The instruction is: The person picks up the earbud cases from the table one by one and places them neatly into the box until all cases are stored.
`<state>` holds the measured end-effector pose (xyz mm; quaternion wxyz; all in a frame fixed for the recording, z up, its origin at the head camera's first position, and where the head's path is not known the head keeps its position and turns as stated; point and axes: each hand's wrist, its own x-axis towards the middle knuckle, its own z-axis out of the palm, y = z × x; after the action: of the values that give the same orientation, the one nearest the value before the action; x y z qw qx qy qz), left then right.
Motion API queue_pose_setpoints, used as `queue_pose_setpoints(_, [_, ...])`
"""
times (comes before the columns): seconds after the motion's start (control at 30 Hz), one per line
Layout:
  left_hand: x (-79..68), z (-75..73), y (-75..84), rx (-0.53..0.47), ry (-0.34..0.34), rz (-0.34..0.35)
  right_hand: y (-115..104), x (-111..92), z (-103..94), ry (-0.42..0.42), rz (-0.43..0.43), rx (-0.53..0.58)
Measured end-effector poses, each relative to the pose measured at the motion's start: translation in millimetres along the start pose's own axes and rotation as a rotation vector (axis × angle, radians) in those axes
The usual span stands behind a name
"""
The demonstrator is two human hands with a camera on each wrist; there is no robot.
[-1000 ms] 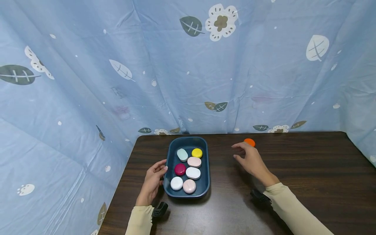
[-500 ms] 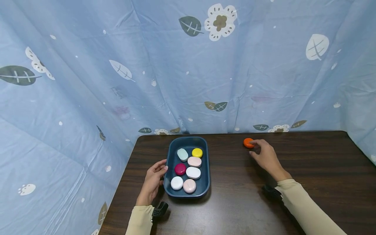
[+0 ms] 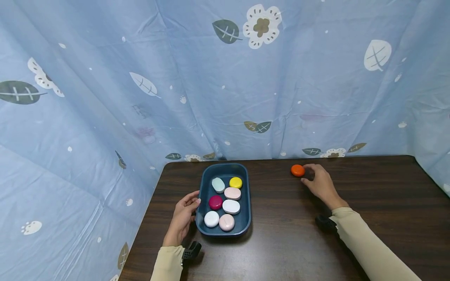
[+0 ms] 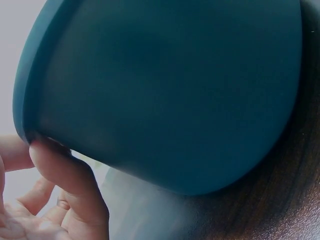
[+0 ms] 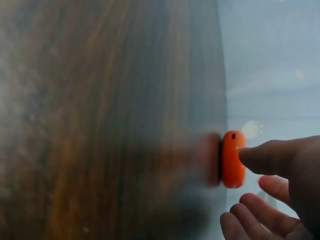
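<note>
My left hand holds the left rim of a dark blue rectangular tray, the thumb at the rim and other fingers beside the outer wall. In the left wrist view the tray's side fills most of the picture. A glossy orange disc lies near the table's back edge; the right wrist view shows a small dark slot on its side. Just to the right of that disc is my right hand, thumb and fingers spread apart and bent, their tips right at its edge.
Inside the tray lie several smooth round and oval pieces, among them a yellow one, a crimson one and a pale green one. Beneath is a dark wood table. A blue patterned curtain hangs behind and at the sides.
My right hand has moved rightward from in front of the orange disc to its right side, leaving the disc fully visible. The left hand and the tray have stayed put.
</note>
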<state>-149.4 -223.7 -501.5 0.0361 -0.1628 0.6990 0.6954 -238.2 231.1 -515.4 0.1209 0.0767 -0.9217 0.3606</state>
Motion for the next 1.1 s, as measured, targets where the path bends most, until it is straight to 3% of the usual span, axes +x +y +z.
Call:
queue_pose_setpoints(0.37, [0.4,-0.1,0.8,0.001,-0.005,-0.003,6,15,7.4,-0.065,0.020,0.004])
queue_pose_setpoints(0.67, [1.9,-0.3,-0.6,0.001,-0.004,-0.009,1,26,15.0,-0.110,0.016,-0.062])
queue_pose_setpoints(1.1, [2.0,-1.4,-0.4,-0.005,-0.014,-0.004,-11,22,13.3,-0.132,0.029,-0.055])
